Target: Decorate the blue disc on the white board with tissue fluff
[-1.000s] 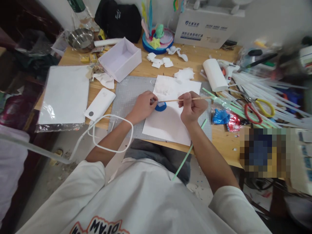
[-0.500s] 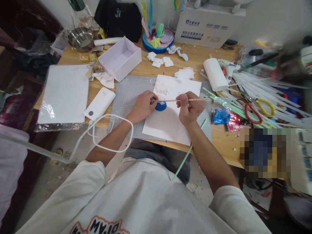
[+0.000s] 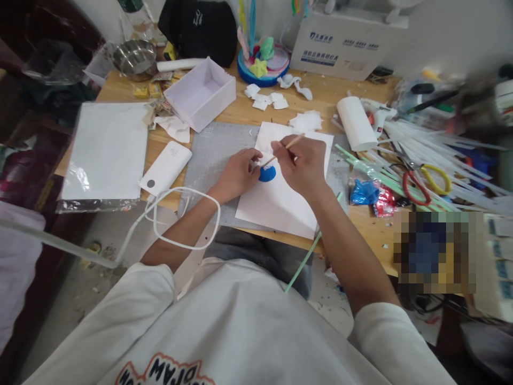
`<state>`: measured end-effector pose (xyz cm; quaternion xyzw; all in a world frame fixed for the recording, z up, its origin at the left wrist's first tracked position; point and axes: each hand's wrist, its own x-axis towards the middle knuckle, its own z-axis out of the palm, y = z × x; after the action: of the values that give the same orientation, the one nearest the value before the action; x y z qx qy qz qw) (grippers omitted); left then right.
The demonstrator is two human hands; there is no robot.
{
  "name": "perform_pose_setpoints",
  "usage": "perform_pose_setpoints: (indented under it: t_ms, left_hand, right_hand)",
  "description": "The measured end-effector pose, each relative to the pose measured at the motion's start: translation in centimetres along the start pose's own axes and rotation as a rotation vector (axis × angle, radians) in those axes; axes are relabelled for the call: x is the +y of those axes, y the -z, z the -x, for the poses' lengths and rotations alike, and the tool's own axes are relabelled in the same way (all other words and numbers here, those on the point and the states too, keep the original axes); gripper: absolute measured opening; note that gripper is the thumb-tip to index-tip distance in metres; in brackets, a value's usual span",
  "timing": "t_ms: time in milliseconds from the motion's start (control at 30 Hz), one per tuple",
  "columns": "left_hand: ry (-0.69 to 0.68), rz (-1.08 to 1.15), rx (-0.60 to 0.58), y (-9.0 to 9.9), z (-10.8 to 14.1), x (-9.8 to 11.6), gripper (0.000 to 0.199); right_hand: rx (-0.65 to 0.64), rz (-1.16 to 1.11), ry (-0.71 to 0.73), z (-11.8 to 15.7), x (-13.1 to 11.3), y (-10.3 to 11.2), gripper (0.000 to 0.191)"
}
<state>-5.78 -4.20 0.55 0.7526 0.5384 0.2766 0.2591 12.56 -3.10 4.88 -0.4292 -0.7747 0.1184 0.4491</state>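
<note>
Your right hand [image 3: 302,163] pinches a stick [image 3: 296,140] between thumb and fingers, its lower end angled toward your left fingertips. Your left hand [image 3: 236,174] curls beside the blue piece [image 3: 267,174], which lies on the paper [image 3: 280,211]; whether those fingers clasp anything, you cannot tell from here.

The tip sits close to your fingers, so a slip could jab them or scrape the blue piece. If the paper isn't held firmly, pressing sideways may skate it over the mat [image 3: 216,155]. The cable [image 3: 196,248] loops across your left forearm in view; if it snags, it could tug the power bank [image 3: 166,166]. A green straw [image 3: 302,261] passes under your right forearm and overhangs the table [image 3: 366,232], so dropping that arm might knock it.

The paper's near corner lies close to the front edge. On your right, the roll [image 3: 356,123] and scissors [image 3: 417,187] limit outward reach; bare paper toward you gives the easiest room.
</note>
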Motion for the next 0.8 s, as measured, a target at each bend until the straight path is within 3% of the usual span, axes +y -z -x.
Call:
perform_pose_setpoints:
  t_ms: [167,267,433,533,800]
  left_hand:
    - [0.028,-0.116,-0.035,-0.3,-0.3,0.6,0.021]
    - [0.064,-0.156,-0.04,-0.6,-0.5,1.0,0.015]
    - [0.092,-0.156,-0.048,-0.6,-0.6,1.4,0.003]
    - [0.082,-0.127,-0.051,-0.3,-0.7,1.3,0.009]
    - [0.08,-0.12,-0.088,0.1,-1.3,0.9,0.011]
  right_hand:
    - [-0.205,0.065,-0.068,-3.1,-0.6,-1.5,0.052]
    - [-0.206,0.044,-0.096,-3.9,-0.7,-1.9,0.05]
    - [0.123,-0.046,-0.156,-2.7,-0.1,-0.5,0.05]
    - [0.308,-0.059,-0.25,-0.9,0.5,0.7,0.053]
    - [0.513,-0.303,-0.433,3.0,1.4,0.7,0.053]
